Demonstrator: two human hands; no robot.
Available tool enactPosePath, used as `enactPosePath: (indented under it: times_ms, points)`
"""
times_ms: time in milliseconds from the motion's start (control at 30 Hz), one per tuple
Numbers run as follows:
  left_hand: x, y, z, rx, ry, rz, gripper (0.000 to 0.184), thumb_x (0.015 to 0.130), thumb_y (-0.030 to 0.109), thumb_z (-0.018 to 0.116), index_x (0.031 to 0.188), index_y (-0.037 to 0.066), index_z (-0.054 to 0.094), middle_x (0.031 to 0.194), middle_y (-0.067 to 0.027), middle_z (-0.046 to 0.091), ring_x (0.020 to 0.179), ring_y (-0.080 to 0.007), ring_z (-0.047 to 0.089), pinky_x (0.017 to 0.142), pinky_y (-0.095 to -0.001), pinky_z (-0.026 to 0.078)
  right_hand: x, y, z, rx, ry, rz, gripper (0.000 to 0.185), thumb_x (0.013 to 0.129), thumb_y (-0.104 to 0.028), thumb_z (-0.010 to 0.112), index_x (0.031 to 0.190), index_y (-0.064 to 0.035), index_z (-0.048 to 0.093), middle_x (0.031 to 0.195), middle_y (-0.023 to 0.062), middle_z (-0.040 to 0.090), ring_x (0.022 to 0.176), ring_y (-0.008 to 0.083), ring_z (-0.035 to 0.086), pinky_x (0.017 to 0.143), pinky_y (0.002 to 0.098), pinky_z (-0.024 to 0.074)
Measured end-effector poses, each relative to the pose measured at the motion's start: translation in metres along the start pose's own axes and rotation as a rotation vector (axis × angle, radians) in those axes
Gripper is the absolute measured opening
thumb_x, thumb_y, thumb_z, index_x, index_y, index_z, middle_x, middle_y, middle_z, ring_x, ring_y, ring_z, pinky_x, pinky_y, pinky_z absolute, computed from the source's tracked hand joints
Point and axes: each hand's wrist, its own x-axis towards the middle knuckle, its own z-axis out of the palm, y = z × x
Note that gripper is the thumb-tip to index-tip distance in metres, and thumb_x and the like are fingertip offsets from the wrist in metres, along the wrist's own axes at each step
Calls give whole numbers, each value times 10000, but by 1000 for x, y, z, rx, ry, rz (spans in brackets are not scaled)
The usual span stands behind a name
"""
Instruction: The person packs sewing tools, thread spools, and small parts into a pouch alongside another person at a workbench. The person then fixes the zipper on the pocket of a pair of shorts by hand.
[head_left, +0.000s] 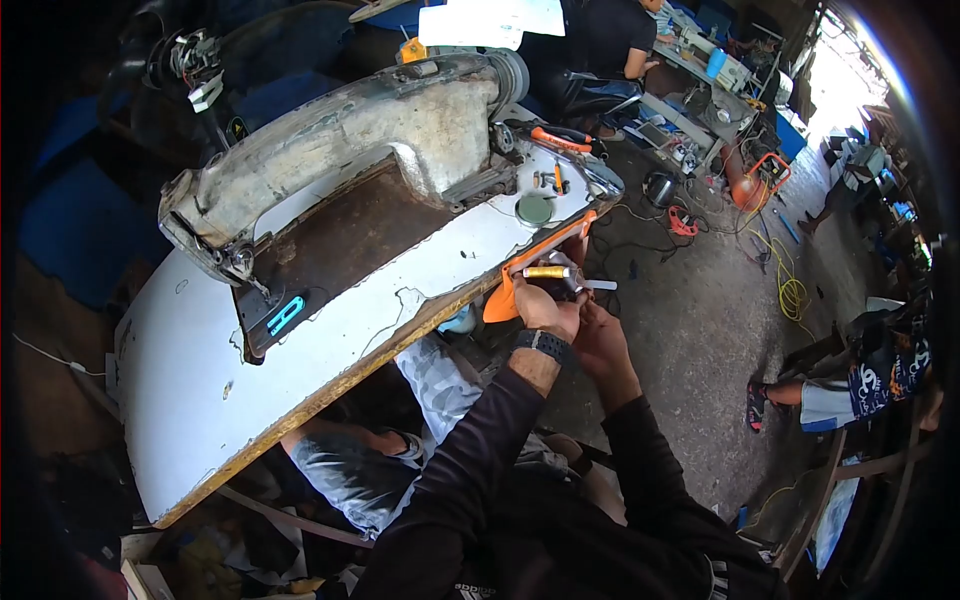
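My left hand (545, 308), with a dark watch on its wrist, is at the orange drawer (500, 300) under the table's right edge. Its fingers are partly hidden among small items there, beside a yellow thread spool (547, 272). Close against it on the right is my right hand (598, 335), its fingers bent; whatever they hold is too small to make out. A white stick-like piece (601, 285) juts out just above the right fingertips. The worn sewing machine (340, 130) stands on the white table (400, 290).
Blue thread snips (286, 316) lie near the needle end. A round green tin (534, 209) and orange-handled pliers (560, 139) sit at the table's right end. Cables and a yellow hose (790, 295) cross the floor. People are seated at the upper right and right edge.
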Motion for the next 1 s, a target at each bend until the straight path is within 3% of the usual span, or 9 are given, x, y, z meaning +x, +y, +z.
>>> enactPosePath:
  times_ms: [200,367,533,633,733,767,867,900,1000]
  points:
    - [-23,5,12,38,-20,24,624,1104,583,263,1505,139,439,1486,-162,507,1288,-426,556,1139,-755,306,-12,-13,-5,52,-256,-1,374,1113,-319,451,1316,-53,618,1334,67,673,1233,223,637,1080,441,487]
    - [-15,5,-3,41,-45,68,561,1142,463,316,1509,50,416,1514,-215,484,1350,-436,530,1134,-685,427,-38,0,-15,68,-109,127,405,1099,-374,504,1409,-123,574,1309,74,687,1228,246,646,1025,474,525]
    - [-7,9,-17,99,-84,53,576,1149,457,285,1517,27,390,1516,-244,465,1362,-458,516,1149,-711,416,-55,-12,18,8,-87,99,412,1095,-416,522,1385,-132,594,1290,63,684,1158,233,672,985,472,537]
    - [-11,17,-15,160,-87,-17,598,1146,489,257,1531,48,382,1527,-245,459,1384,-464,495,1153,-738,379,-50,-25,23,-182,-38,-54,410,1078,-361,591,1402,-111,587,1265,43,679,1088,189,675,931,406,549]
    - [-7,18,-17,298,-92,-36,598,1146,501,238,1528,67,391,1522,-232,472,1401,-459,482,1158,-756,333,-47,-37,43,-756,21,-316,448,1042,-248,676,1446,-95,558,1253,26,671,1063,150,662,877,326,544]
    - [-3,16,-21,339,-96,-31,615,1140,529,224,1523,81,400,1513,-212,486,1401,-435,487,1155,-737,328,-33,-38,41,-848,-25,-381,491,1005,-150,723,1452,-47,548,1247,62,676,1070,166,669,846,303,546]
    - [-34,25,-2,450,-125,-77,614,1136,536,222,1505,84,415,1497,-189,501,1364,-404,522,1130,-706,368,-7,-35,46,-1151,-121,-758,484,983,-146,738,1417,-14,569,1219,115,681,1055,236,692,867,342,553]
    - [-38,28,0,440,-63,-99,601,1134,533,219,1462,84,448,1461,-173,517,1343,-369,532,1120,-693,376,-9,-42,58,-1343,-87,-842,554,922,-184,795,1397,6,579,1195,169,676,1062,324,698,892,386,560]
    - [-44,34,-8,482,-179,-115,559,1138,503,239,1424,81,469,1432,-168,523,1357,-357,512,1139,-681,362,2,-53,81,-1594,-144,-761,623,869,-235,837,1393,-6,590,1183,186,678,1082,368,687,902,420,563]
